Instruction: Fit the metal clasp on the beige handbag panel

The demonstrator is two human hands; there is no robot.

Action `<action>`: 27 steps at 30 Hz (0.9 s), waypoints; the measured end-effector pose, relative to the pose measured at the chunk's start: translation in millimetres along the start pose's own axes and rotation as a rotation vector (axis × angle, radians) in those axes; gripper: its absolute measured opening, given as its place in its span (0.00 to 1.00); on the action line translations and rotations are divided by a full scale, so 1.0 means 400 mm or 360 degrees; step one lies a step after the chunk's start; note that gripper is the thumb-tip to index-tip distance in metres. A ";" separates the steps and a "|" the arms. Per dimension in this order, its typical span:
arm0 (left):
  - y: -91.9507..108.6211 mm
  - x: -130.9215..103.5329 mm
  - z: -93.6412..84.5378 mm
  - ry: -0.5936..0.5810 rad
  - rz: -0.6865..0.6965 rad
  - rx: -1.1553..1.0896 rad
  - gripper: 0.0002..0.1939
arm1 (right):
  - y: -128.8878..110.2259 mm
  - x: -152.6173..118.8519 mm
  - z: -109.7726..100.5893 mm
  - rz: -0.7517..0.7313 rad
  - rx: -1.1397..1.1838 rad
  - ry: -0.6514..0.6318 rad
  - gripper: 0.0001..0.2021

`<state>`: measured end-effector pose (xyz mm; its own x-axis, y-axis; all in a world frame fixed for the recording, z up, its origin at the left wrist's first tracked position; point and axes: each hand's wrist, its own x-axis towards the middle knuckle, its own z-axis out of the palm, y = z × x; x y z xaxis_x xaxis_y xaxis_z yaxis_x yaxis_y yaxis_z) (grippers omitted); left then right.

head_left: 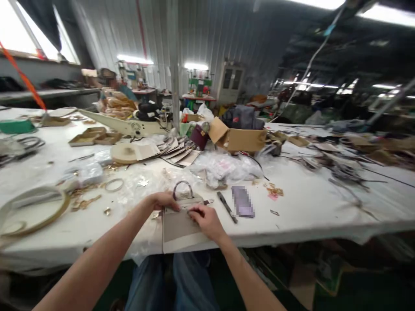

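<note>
While both hands work at the near edge of the bench (292, 203), the left hand (164, 201) has its grip closed over the top left corner of a small grey bag (180, 224), fingers curled on the upper rim beside the arched handle (183, 188). The right hand (207, 220) lies on the bag's front at the top right, fingers bent and pressing down near the rim; whether that grip pinches anything small cannot be told. The bag lies flat on the white bench cover, its lower edge reaching the bench's front lip, straight ahead of the person's knees in blue jeans (191, 276).

Just right of the right hand a dark slim tool (227, 207) lies at a slant, and beside that a blurred purple rectangle (243, 201). Small gold fittings (275, 191) are scattered a little farther right. To the left, a pale ring (114, 185) sits among loose brass pieces, and a large coil of tan strap (32, 209) curves near the left edge. Farther back, crumpled clear plastic bags (227, 166) spread across the middle, a fan of flat cut panels (178, 153) lies behind them, and an open cardboard box (240, 138) stands near a dark maroon bag (199, 136). Shallow cardboard trays (92, 137) rest at far left. Another person (112, 84) sits well beyond the bench.
</note>
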<state>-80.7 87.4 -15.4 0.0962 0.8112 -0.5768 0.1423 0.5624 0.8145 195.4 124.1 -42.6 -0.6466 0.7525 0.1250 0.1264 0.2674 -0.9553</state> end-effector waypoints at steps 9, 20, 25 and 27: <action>-0.022 0.051 -0.004 -0.0024 -0.0011 -0.0109 0.25 | -0.095 0.069 -0.058 -0.0356 -0.0510 -0.0063 0.08; -0.018 0.046 0.002 0.0027 0.0003 -0.0091 0.24 | -0.092 0.116 -0.019 -0.0281 -0.0791 -0.0259 0.13; -0.020 0.047 0.002 0.0020 0.0007 -0.0089 0.23 | -0.099 0.117 -0.016 -0.0221 -0.0874 -0.0272 0.13; -0.021 0.048 0.002 0.0022 0.0020 -0.0099 0.23 | -0.102 0.114 -0.012 -0.0201 -0.0929 -0.0236 0.12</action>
<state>-79.1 98.1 -33.3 0.0837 0.8202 -0.5659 0.0799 0.5605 0.8243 164.4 150.5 3.5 -0.7761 0.6128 0.1490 0.4059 0.6662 -0.6256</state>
